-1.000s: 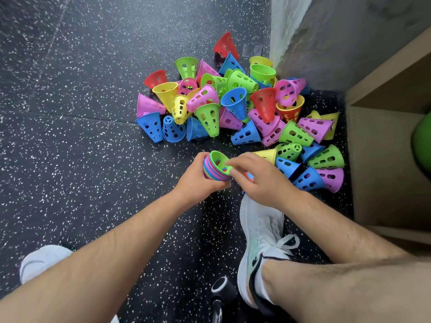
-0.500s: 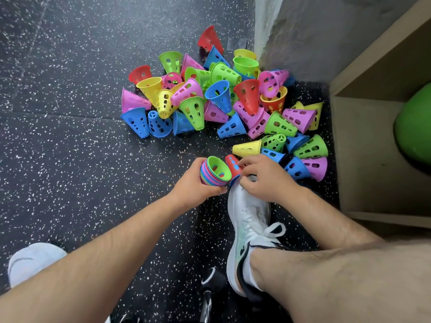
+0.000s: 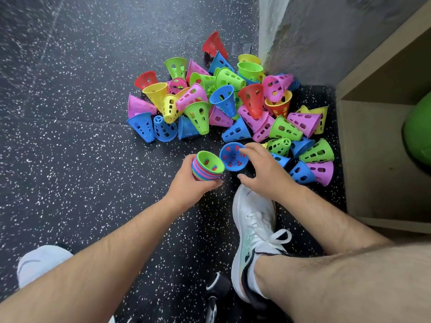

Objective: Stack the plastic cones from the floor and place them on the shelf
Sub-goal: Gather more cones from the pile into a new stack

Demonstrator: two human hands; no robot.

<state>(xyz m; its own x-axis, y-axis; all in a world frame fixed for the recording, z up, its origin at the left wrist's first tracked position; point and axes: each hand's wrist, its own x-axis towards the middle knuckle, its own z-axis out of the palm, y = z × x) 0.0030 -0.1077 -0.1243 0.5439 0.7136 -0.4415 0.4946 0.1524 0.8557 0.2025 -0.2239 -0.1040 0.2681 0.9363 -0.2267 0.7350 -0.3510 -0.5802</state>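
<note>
Nearest: two white shoes, one [image 3: 254,220] planted just under the hands, the other [image 3: 42,262] at the near left edge of the floor [image 3: 70,159]. A dark object with a white ring lies between them; can't tell what it is.

Left hand [image 3: 186,183]: fingers wrapped round one nested stack [image 3: 205,169], green cone innermost, mouth tilted up toward the right hand. Probably held so to receive the next cone. Rims too tight to count; several colours show.

Right hand [image 3: 263,169]: fingertips and thumb pinch one blue cone [image 3: 233,157] across its rim, mouth up, touching or nearly touching the stack's rim. Red shows through its holes, so a second cone may be nested around it; uncertain. Judged step: seating this cone into the stack.

Beyond: loose pile [image 3: 233,101] heaped in the far floor corner, against the wall [image 3: 326,31] and the shelf [image 3: 373,159]. Five colours: red, yellow, green, blue, pink-purple. Three red seen plainly; total roughly forty, overlap prevents an exact count. Most lie on their sides, some jammed into each other.

Shelf on the right edge: one green ball [image 3: 419,131] inside, no cones visible there. Task looks early; most of the cones are on the floor.
</note>
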